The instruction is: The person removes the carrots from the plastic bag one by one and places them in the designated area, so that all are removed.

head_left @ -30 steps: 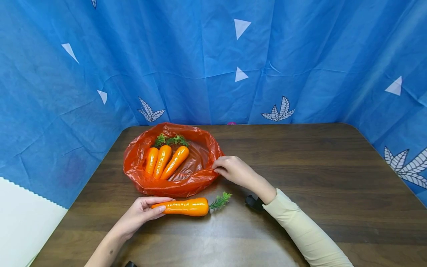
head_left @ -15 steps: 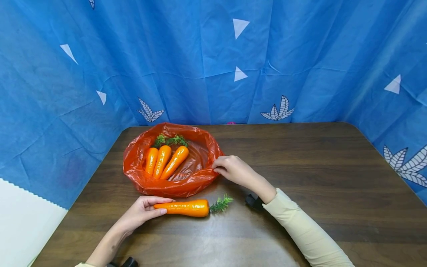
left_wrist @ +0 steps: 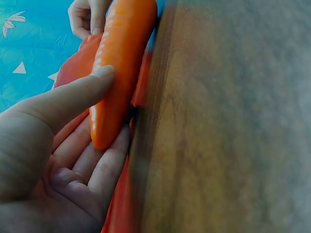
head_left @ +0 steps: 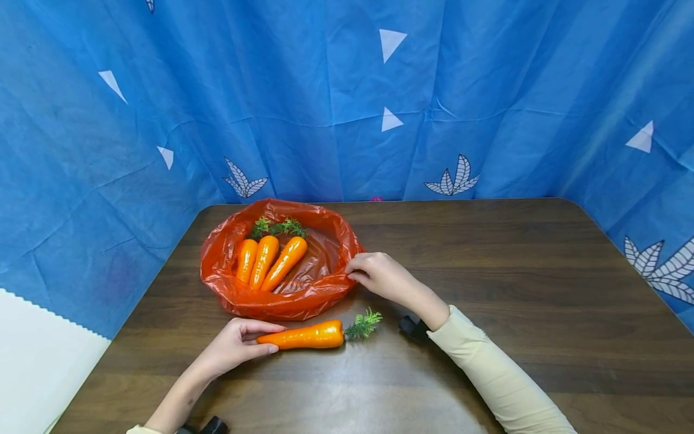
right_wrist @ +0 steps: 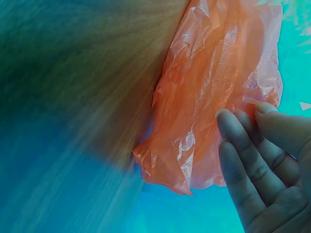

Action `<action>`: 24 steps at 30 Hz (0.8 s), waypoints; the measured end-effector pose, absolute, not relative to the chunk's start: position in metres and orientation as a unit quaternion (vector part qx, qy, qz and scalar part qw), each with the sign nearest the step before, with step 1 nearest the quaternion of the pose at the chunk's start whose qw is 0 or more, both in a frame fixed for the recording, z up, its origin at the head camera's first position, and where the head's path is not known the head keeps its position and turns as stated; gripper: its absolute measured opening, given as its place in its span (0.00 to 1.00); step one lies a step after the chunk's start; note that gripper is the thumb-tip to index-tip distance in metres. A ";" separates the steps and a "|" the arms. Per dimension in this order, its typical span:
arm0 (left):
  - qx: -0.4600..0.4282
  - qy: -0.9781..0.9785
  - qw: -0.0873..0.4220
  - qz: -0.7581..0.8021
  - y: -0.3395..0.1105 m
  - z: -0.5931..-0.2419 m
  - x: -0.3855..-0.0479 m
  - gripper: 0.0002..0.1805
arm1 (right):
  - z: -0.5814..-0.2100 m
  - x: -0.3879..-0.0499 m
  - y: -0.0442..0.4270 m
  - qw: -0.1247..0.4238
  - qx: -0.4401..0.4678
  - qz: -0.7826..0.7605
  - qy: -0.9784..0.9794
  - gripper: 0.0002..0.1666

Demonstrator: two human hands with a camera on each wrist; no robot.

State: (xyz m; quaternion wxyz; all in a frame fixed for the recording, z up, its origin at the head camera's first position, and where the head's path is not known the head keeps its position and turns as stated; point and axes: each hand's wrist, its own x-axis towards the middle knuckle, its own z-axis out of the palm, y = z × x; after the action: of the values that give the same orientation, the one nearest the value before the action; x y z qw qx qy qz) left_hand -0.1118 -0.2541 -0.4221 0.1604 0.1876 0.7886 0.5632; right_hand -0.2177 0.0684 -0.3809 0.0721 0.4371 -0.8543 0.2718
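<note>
Held carrot, one: just outside red bag, six o'clock, leaves toward three; tapered tip pinched between thumb and fingers of left hand. Right hand, bag's four o'clock: thumb and fingertips pinching its edge. Inner carrots, three: bag's nine o'clock side. Hazards, to my eye: glossy tip may slip, gripped at one end only; thin plastic may tear if tugged

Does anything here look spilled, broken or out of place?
Nothing looks spilled or broken. One carrot is apart from the others: the left hand holds it by its tapered end outside the crumpled red plastic bag, while three carrots lie inside.
</note>
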 end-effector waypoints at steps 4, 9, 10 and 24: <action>0.208 0.799 0.145 0.545 -0.253 -0.421 -0.112 0.19 | -0.381 -0.217 0.069 0.072 0.439 0.272 -0.853 0.05; 0.223 0.808 0.130 0.530 -0.252 -0.422 -0.112 0.20 | -0.381 -0.218 0.068 0.076 0.443 0.268 -0.852 0.05; 0.226 0.808 0.127 0.529 -0.252 -0.423 -0.112 0.20 | -0.381 -0.218 0.068 0.076 0.443 0.268 -0.852 0.05; 0.242 0.826 0.110 0.496 -0.249 -0.421 -0.110 0.22 | -0.380 -0.218 0.069 0.077 0.442 0.272 -0.851 0.05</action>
State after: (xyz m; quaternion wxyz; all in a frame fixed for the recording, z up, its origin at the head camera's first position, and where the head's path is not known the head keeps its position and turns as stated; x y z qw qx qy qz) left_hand -0.1097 -0.2494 -0.4205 0.1101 0.2416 0.8265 0.4964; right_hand -0.2180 0.0690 -0.3803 0.0774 0.4420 -0.8513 0.2719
